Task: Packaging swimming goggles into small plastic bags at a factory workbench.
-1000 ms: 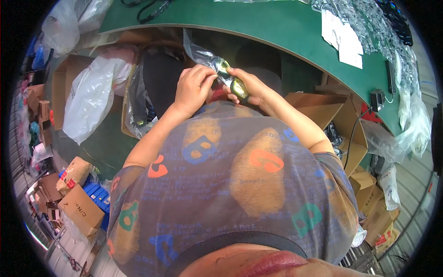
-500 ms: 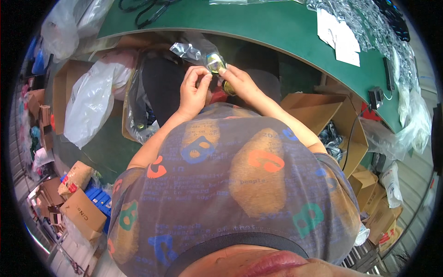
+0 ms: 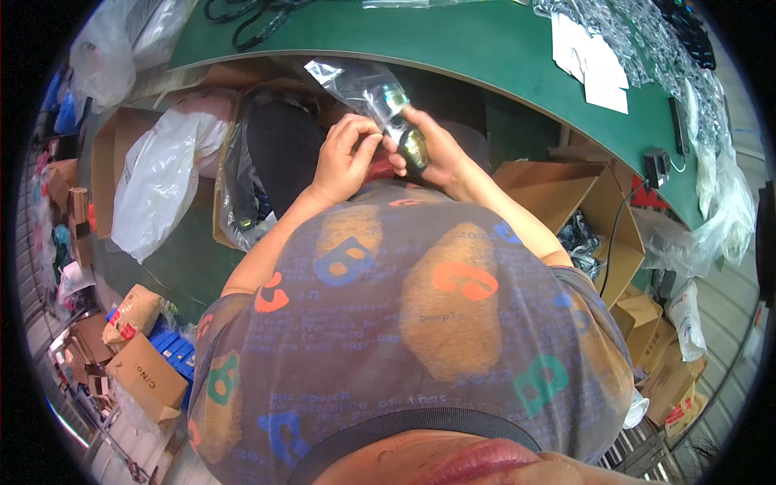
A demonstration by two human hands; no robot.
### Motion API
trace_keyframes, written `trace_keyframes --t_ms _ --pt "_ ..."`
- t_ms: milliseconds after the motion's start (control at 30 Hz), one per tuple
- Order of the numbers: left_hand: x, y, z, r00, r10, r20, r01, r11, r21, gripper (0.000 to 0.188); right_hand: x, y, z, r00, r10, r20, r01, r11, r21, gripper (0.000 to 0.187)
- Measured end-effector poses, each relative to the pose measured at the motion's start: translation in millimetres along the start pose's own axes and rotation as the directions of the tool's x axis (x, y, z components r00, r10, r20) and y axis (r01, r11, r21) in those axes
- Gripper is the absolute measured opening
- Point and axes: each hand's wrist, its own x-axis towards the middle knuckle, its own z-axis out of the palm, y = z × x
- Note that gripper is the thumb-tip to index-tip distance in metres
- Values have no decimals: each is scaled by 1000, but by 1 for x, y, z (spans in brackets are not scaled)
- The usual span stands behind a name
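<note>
My right hand (image 3: 436, 149) is closed around what looks like a pair of sunglasses (image 3: 413, 150) with shiny gold-green mirrored lenses. One lens lies against my fingers and palm; the other end reaches forward into a clear plastic bag (image 3: 360, 87). The bag stretches away to the upper left, with a bright, glossy end. Beside it, my left hand (image 3: 347, 158) has thumb and forefinger pinched together close to the right fingertips; what they hold, if anything, cannot be made out. Both hands are over my lap, just below the table edge.
The green table (image 3: 453, 36) curves across the front, carrying white papers (image 3: 588, 65) and a heap of clear bags (image 3: 622, 48). An open cardboard box (image 3: 558, 190) stands at right. At left, a white plastic bag (image 3: 158, 182) hangs over boxes. A black cable (image 3: 618, 234) runs down at right.
The sunglasses have turned and come lower in my right hand, showing the gold lens more fully. The bag has shifted slightly right and up. My left hand stays pinched, slightly farther right.
</note>
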Motion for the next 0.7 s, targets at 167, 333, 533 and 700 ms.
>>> trace_keyframes --t_ms 167,333,533,700 --pt "-12 -2 -2 995 -66 -78 62 996 -58 9 1 9 5 882 -469 -39 36 149 -988 47" --pt "-2 3 -8 965 105 241 -158 964 212 2 3 21 -12 884 -449 -131 122 492 -862 41" --pt "-19 -26 3 740 -604 296 605 405 -685 42 6 23 -16 976 -157 -148 54 841 -539 37" --pt "-5 -32 -1 736 -488 468 643 289 -709 46 9 21 -8 999 -2 -51 -20 903 -430 37"
